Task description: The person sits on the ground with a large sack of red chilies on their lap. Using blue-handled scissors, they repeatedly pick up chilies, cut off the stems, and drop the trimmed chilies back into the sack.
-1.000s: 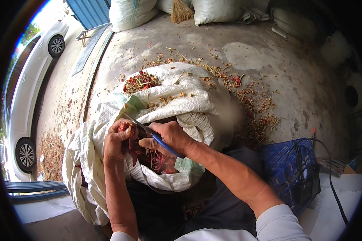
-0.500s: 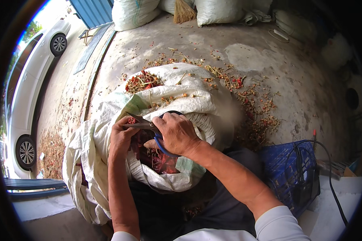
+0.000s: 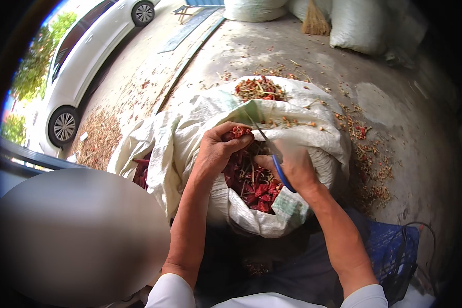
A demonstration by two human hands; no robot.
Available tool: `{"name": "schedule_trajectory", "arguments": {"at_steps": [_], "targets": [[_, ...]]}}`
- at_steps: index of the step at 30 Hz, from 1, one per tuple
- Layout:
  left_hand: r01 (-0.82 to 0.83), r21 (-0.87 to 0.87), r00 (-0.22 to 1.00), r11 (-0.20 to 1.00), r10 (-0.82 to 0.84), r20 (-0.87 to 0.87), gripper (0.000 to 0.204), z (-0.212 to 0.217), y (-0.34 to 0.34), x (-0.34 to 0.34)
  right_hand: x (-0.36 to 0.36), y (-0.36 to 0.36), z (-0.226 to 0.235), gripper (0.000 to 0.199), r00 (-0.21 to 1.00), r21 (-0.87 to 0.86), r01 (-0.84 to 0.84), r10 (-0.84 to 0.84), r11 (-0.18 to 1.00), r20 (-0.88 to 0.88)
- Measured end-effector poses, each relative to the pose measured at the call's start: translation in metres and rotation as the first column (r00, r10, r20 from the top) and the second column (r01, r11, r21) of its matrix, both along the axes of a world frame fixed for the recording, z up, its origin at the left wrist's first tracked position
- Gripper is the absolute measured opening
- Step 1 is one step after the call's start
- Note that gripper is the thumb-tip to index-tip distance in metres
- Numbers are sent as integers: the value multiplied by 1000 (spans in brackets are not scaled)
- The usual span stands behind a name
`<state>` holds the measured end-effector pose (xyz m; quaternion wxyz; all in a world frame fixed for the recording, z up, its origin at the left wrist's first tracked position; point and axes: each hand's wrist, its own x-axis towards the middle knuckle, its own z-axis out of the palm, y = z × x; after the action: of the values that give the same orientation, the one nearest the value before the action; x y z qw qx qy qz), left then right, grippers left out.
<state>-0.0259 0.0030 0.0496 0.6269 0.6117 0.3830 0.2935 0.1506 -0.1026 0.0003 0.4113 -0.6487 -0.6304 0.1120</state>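
My left hand [image 3: 213, 149] is closed, pinching a dried red chili pepper [image 3: 241, 132] between thumb and fingers. Scissors [image 3: 281, 167] with blue handles are gripped in my right hand [image 3: 299, 168], their dark blades pointing up and away, just right of the pepper. That hand is partly smeared. Both hands hover over the mouth of a white woven sack [image 3: 246, 218], inside which dark red dried chilies [image 3: 262, 195] and pale stems show. On the sack's far folds lies a heap of cut stems and red bits [image 3: 262, 88].
Scattered stems [image 3: 372, 164] cover the floor to the right. A blue plastic crate [image 3: 392, 244] with a black cord stands at my right. Full white sacks [image 3: 357, 31] and a straw broom [image 3: 315, 19] are at the back. A white car [image 3: 92, 56] is at left; a blurred grey shape [image 3: 82, 236] fills the lower left.
The view has swung left. My hands have drawn apart, and the scissors have come away from my left fingers. The pinched pepper now shows plainly. A blurred grey shape has appeared at lower left.
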Motion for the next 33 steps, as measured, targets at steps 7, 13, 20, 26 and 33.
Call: {"name": "schedule_trajectory", "arguments": {"at_steps": [7,13,20,26,33], "targets": [[-504,281,863,817,459,213,22,79,5,-157,-9,-22,4,58,985,-308,-70,114,949,127],[-706,115,700,699,713,-35,9,-27,63,-320,-15,-22,-2,56,970,-373,-86,163,924,181],[-744,-129,641,656,646,-415,20,-161,96,-340,-18,-13,-16,62,966,-481,-89,193,872,172],[-750,44,508,660,617,-601,45,-185,174,-389,-25,-7,-26,62,956,-577,-46,202,816,211],[-443,522,424,729,684,-594,62,-148,228,-404,-21,-3,-33,58,941,-576,18,181,818,287]]}}
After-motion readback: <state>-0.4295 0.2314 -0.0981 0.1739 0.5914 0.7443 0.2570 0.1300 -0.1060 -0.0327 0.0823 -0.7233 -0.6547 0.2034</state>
